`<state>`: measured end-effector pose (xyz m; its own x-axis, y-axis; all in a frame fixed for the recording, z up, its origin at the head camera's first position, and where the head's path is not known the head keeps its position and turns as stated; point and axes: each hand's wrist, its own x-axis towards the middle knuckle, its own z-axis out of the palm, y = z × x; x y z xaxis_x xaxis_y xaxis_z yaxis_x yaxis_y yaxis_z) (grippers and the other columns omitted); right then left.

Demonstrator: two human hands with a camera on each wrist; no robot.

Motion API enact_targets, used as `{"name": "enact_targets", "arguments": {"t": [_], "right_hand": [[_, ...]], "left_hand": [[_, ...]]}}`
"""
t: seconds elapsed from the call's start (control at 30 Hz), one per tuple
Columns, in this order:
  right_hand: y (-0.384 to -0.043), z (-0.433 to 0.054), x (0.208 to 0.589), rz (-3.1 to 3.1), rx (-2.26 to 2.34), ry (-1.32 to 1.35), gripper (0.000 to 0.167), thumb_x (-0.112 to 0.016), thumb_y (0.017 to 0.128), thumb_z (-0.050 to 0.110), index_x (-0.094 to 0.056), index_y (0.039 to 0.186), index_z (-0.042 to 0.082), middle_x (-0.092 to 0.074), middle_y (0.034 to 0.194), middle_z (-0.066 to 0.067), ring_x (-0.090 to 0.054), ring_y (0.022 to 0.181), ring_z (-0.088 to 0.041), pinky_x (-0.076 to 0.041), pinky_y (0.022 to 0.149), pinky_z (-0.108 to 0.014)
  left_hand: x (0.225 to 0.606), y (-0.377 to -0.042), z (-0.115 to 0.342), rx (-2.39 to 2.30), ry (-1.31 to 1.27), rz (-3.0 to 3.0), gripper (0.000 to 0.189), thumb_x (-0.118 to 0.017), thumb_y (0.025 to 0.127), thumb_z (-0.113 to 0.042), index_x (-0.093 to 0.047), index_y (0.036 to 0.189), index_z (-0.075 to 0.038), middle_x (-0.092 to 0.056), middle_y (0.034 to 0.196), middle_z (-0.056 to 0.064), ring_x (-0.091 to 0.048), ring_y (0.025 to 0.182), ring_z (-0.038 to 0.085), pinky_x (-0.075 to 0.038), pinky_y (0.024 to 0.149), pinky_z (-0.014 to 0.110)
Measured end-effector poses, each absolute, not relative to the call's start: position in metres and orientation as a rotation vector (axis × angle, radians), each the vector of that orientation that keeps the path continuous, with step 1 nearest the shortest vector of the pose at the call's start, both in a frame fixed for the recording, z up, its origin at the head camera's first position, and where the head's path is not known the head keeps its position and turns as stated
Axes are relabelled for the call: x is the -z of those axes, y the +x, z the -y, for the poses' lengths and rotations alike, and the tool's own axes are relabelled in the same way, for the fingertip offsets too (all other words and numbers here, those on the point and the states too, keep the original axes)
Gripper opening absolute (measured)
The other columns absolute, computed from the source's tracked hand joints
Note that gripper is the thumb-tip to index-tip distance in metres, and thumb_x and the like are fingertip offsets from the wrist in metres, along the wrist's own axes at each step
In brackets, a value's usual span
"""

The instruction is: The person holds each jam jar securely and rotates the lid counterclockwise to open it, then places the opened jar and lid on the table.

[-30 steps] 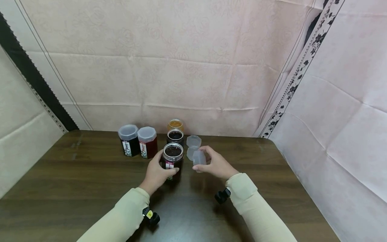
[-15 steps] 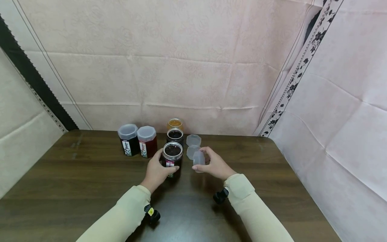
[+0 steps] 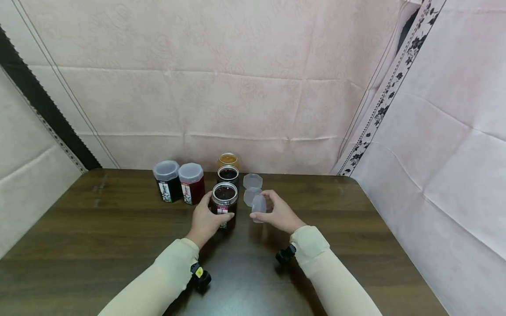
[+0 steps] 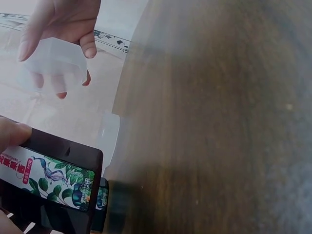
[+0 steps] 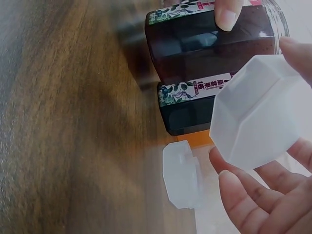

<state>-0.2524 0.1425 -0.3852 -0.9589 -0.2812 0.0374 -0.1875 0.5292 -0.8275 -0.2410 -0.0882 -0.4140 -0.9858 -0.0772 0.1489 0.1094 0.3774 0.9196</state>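
Note:
My left hand (image 3: 205,222) grips a dark jam jar (image 3: 225,197) around its sides, thumb across the front. The jar is upright and its lid is off, so the glass rim and dark contents show. Its flower-and-leaf label (image 4: 53,180) shows in the left wrist view. Just right of the jar, my right hand (image 3: 278,213) holds a translucent hexagonal lid (image 5: 258,114) by its edges, tilted on its side and apart from the jar. Behind the gripped jar stand another lidless dark jar (image 3: 228,173) and a lidless amber jar (image 3: 228,159), in a line.
Two more translucent lids, a far one (image 3: 253,181) and a nearer one (image 3: 251,196), lie right of the jars. To the left stand a capped black jar (image 3: 169,188) and a capped red jar (image 3: 193,191). A cloth-covered wall (image 3: 237,101) rises behind the wooden table (image 3: 118,245).
The lid in my right hand has turned slightly more edge-on. Both hands keep their holds, and the head view has shifted a little.

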Motion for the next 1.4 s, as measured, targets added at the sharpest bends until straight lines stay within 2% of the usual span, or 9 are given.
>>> {"name": "enact_targets", "arguments": {"t": [0.4, 0.67, 1.1, 1.4], "right_hand": [[-0.255, -0.141, 0.389, -2.621, 1.527, -0.384, 0.063, -0.080, 0.079, 0.030, -0.046, 0.129, 0.014, -0.053, 0.124, -0.009, -0.061, 0.100, -0.027, -0.055, 0.080, -0.038], [-0.258, -0.138, 0.391, -2.639, 1.528, -0.347, 0.064, -0.078, 0.080, 0.033, -0.045, 0.133, 0.018, -0.053, 0.129, -0.008, -0.059, 0.104, -0.029, -0.053, 0.085, -0.042], [-0.262, -0.136, 0.395, -2.657, 1.517, -0.378, 0.067, -0.077, 0.082, 0.031, -0.046, 0.140, 0.020, -0.053, 0.130, -0.006, -0.057, 0.101, -0.030, -0.053, 0.079, -0.038], [-0.264, -0.135, 0.395, -2.674, 1.499, -0.415, 0.067, -0.076, 0.083, 0.031, -0.045, 0.141, 0.017, -0.050, 0.136, -0.008, -0.056, 0.104, -0.031, -0.053, 0.083, -0.041]], "left_hand": [[0.410, -0.242, 0.083, 1.673, 0.009, 2.463, 0.083, -0.082, 0.074, -0.017, -0.036, 0.142, -0.001, -0.049, 0.138, 0.021, -0.046, 0.127, 0.035, -0.035, 0.109, 0.052], [0.413, -0.246, 0.080, 1.678, 0.035, 2.475, 0.084, -0.082, 0.075, -0.018, -0.034, 0.143, -0.002, -0.047, 0.139, 0.021, -0.045, 0.127, 0.036, -0.034, 0.109, 0.053], [0.417, -0.250, 0.077, 1.704, 0.060, 2.445, 0.083, -0.082, 0.076, -0.016, -0.035, 0.143, -0.003, -0.047, 0.139, 0.020, -0.045, 0.127, 0.036, -0.034, 0.109, 0.053], [0.417, -0.252, 0.076, 1.706, 0.054, 2.427, 0.082, -0.082, 0.075, -0.015, -0.035, 0.141, -0.001, -0.047, 0.137, 0.020, -0.045, 0.126, 0.036, -0.034, 0.109, 0.052]]}}
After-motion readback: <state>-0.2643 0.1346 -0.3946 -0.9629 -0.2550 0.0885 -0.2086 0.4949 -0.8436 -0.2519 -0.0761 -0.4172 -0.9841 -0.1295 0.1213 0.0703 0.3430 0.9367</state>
